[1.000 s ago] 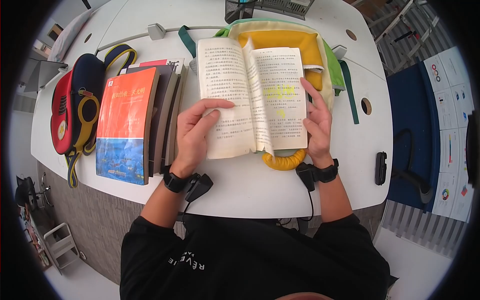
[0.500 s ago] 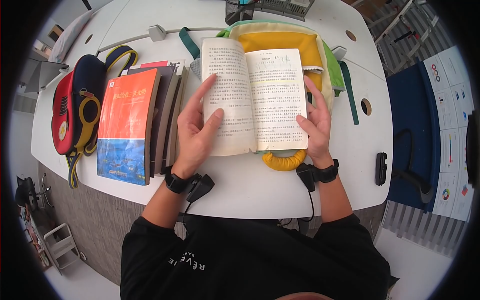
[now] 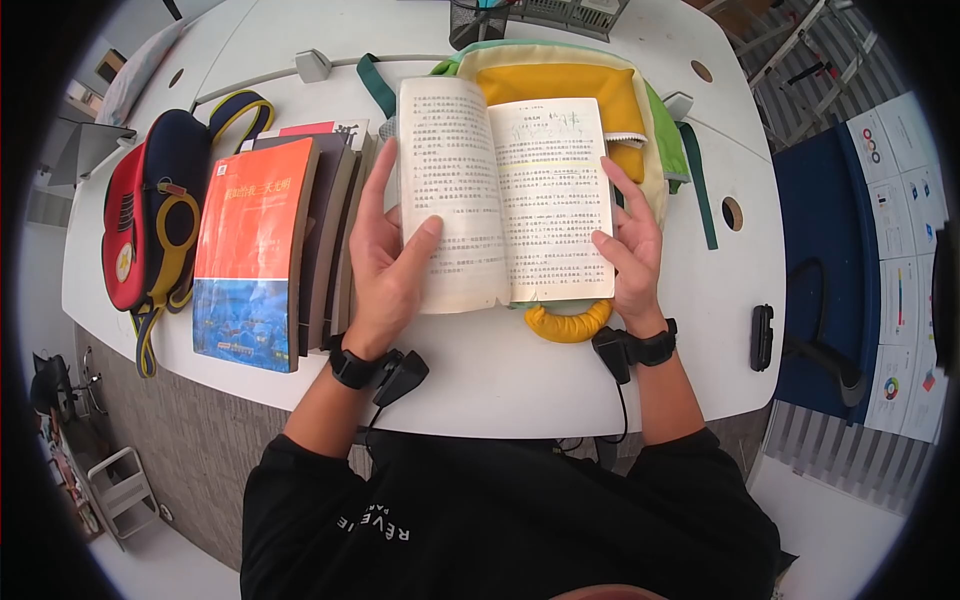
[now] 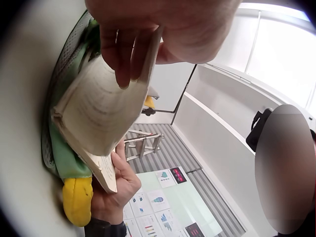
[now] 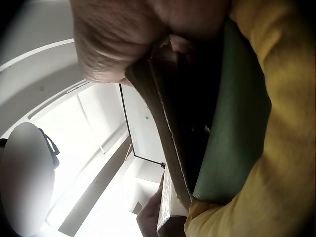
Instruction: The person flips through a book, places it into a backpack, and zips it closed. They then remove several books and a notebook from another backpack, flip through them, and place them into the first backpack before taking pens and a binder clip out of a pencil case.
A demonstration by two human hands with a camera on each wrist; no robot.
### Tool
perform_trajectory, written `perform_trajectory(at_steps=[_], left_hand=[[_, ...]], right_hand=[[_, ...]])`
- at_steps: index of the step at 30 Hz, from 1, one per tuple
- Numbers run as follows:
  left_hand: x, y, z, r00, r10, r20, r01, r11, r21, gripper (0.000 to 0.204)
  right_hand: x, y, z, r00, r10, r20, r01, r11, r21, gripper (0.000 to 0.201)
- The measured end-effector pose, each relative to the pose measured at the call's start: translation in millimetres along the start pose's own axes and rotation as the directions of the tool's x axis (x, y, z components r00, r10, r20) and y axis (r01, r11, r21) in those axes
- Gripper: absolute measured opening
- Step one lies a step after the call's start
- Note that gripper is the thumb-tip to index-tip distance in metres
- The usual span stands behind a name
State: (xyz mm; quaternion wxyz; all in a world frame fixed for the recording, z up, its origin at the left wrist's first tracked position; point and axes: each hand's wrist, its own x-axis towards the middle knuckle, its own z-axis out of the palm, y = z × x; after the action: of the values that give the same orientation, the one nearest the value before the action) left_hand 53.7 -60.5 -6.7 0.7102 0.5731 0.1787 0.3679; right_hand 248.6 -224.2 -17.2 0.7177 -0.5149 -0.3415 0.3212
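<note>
An open paperback book [image 3: 455, 200] with printed text, yellow highlighting and pen marks on its right page is held up over a yellow and green backpack [image 3: 555, 85]. My left hand [image 3: 383, 265] grips the left half, thumb on the page, fingers at the outer edge and behind. In the left wrist view the left hand's fingers [image 4: 126, 59] lie against the curved pages [image 4: 101, 108]. My right hand [image 3: 637, 255] holds the right edge, its thumb on the right page. The right wrist view shows the right hand [image 5: 143, 37] at the book's edge, close beside the backpack's green fabric [image 5: 237, 118].
Left of the book stands a stack of books with an orange and blue cover [image 3: 255, 240] in front. Beyond it is a red and navy bag [image 3: 140, 215]. A yellow padded loop [image 3: 570, 322] lies below the book. A black case [image 3: 762, 336] sits near the table's right edge.
A page that stood mid-turn has come down on the left side, uncovering a different right page. My left index finger has moved off the left page to its outer edge.
</note>
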Motion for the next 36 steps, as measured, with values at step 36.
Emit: perform_trajectory(at_steps=[36], left_hand=[[0.5, 2.2, 0.9, 1.000, -0.014, -0.007, 0.013, 1.000, -0.014, 0.076]], right_hand=[[-0.2, 1.0, -1.0, 1.000, -0.017, 0.018, 0.016, 1.000, 0.019, 0.071]])
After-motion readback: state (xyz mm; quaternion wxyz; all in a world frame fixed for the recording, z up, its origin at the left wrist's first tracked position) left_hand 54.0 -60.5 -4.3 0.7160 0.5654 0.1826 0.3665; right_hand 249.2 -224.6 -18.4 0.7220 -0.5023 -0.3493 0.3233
